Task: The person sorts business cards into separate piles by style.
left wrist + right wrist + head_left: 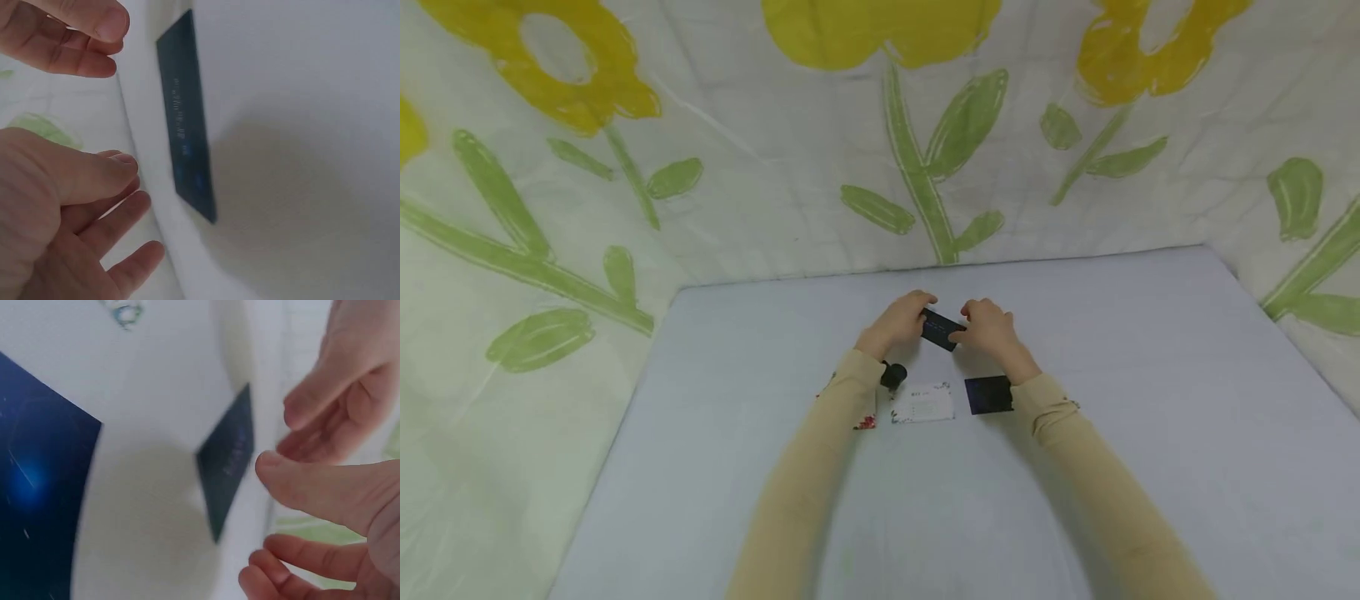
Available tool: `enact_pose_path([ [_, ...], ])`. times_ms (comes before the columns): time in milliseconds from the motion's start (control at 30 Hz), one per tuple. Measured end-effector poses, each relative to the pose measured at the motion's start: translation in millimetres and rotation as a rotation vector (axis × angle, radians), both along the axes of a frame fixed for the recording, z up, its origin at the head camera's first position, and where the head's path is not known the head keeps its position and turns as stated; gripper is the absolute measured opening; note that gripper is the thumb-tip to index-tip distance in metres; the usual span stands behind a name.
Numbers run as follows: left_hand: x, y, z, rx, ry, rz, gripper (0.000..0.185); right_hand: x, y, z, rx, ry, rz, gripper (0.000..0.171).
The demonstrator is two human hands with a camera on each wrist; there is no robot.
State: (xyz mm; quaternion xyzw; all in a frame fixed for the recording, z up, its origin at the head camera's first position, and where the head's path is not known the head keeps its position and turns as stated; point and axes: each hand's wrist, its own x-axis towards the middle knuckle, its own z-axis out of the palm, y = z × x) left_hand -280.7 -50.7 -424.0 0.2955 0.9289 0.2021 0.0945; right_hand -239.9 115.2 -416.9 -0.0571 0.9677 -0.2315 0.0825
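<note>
A dark card with small printed text [938, 330] lies on the pale tabletop between my two hands. My left hand [901, 321] is at the card's left end, and its thumb and fingers stand apart in the left wrist view [87, 206]. At the opposite end is my right hand [988, 327]. In the right wrist view, the right thumb reaches toward the card [228, 462], with the other fingers loosely bent below. Neither hand grips anything.
Nearer me lie a white card with floral corners [922, 403] and a dark blue card [988, 395], partly hidden by the right sleeve. Another card with red flowers [866, 422] shows beneath the left sleeve. A flower-patterned curtain [760, 192] hangs behind the table.
</note>
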Motion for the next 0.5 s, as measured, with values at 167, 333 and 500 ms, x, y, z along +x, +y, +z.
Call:
enact_pose_path([
  [167,-4.4,1.2,-11.3,-0.051,-0.038,-0.039,0.042,-2.3,-7.9,-10.8,0.039,-0.012,-0.012,0.059],
  [333,-2.4,1.0,-14.6,-0.074,-0.038,-0.041,0.043,-1.5,-10.9,-16.9,0.034,-0.002,-0.009,0.054],
  [500,-1.0,-3.4,-12.1,-0.068,-0.034,-0.028,0.041,-1.9,-9.1,-16.8,-0.023,-0.012,-0.001,0.053],
])
